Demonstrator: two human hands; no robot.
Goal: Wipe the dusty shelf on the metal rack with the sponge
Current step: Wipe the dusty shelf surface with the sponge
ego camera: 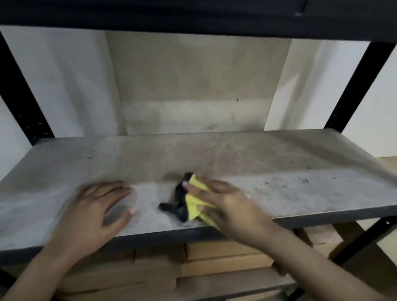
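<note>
Sponge (198, 203), yellow with a dark side, is lying near the shelf (288, 157) front edge, right hand (223, 202) gripping it to scrub. Left hand (97, 211) is resting flat, fingers spread, likely bracing.

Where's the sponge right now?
In the head view, the yellow sponge sits under the right hand near the front edge of the dusty shelf, right of the left hand.

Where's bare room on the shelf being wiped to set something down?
Bare: the right stretch of the shelf, between the right hand and the right post; also the whole back strip along the wall. Crowded: front centre, where the left hand lies flat beside the sponge.
</note>
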